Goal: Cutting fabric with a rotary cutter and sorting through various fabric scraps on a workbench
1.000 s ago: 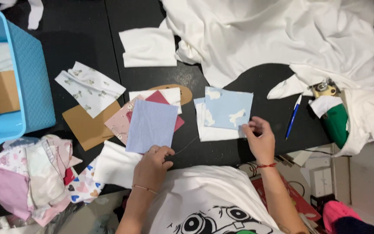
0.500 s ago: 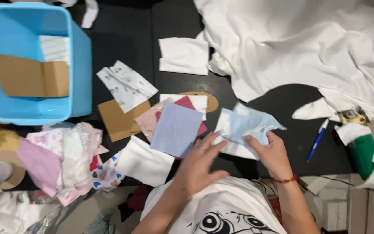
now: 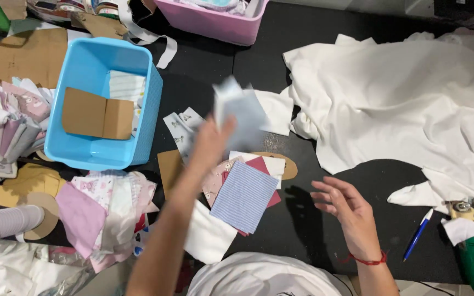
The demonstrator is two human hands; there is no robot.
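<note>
Step in hand: a small pale blue-and-white fabric square [image 3: 241,112], blurred by motion, is held up in the left hand [image 3: 210,143] above the black work surface [image 3: 325,219]; it is judged that the piece is being carried toward the left side, where the light blue plastic bin [image 3: 91,159] stands.
Left hand: closed on the lower edge of the fabric square; the exact finger grip cannot be told through the blur.
Right hand [image 3: 345,209]: open, fingers spread, palm up, nothing held, hovering over the bare surface.
Next move: a steady, flat release is judged to be called for, since thin cloth folds and drifts easily.
Materials: a blue fine-striped cloth rectangle [image 3: 243,196] lies on top of a dark red cloth piece [image 3: 264,167]; folded brown cardboard [image 3: 97,114] rests inside the bin.
Textures: a large crumpled white cloth sheet [image 3: 407,98], soft and creased, covers the right of the surface.
Shapes: a slim blue pen [image 3: 418,234] lies near the right hand.
</note>
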